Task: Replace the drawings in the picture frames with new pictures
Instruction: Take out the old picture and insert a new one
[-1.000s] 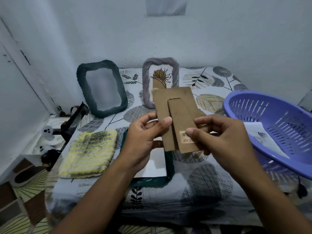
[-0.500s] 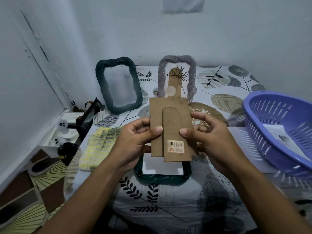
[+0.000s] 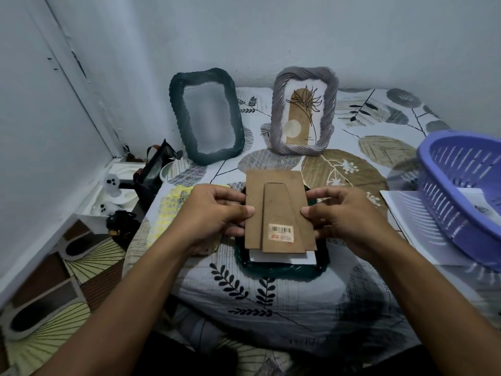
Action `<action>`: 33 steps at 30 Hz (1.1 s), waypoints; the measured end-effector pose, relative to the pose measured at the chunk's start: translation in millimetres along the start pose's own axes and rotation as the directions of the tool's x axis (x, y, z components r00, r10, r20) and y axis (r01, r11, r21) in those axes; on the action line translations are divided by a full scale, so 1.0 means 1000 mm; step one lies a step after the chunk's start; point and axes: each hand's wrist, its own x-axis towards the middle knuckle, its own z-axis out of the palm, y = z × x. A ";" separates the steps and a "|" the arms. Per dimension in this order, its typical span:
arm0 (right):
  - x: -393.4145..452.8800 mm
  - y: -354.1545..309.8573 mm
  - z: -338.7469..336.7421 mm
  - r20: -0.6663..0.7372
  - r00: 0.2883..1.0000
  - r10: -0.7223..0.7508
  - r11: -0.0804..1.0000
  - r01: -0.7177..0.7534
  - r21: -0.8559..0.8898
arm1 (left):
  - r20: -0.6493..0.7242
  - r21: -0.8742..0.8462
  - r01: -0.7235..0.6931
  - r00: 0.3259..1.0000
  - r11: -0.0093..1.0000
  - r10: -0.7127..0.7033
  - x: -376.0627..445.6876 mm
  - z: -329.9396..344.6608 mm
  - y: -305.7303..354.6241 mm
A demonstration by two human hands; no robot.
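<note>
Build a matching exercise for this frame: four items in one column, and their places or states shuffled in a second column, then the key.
Items
1. brown cardboard frame backing with a barcode sticker
2. grey twisted-rope picture frame
3. dark green rope picture frame
4. purple plastic basket

Places or states
A. standing at the back, no drawing visible in it
B. at the table's right edge, on white paper
C. held up in both hands
D. standing at the back, showing a plant drawing

Pairs: 1-C, 2-D, 3-A, 4-B
</note>
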 end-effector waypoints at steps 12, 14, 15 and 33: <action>0.003 0.005 -0.004 -0.044 0.999 -0.003 0.983 -0.005 -0.184 | -0.005 0.238 0.010 1.000 0.971 -0.010 0.007 0.007 -0.004; 0.003 0.006 -0.004 -0.050 0.999 -0.013 0.980 0.003 -0.199 | -0.018 0.269 0.010 1.000 0.963 -0.005 0.008 0.006 -0.005; 0.003 0.006 -0.004 -0.054 0.998 -0.018 0.977 0.006 -0.211 | -0.021 0.284 0.008 1.000 0.959 -0.002 0.008 0.006 -0.005; 0.009 0.013 0.000 -0.076 0.993 -0.094 0.868 0.044 -0.494 | -0.019 0.488 -0.023 0.999 0.872 0.037 0.014 0.012 -0.010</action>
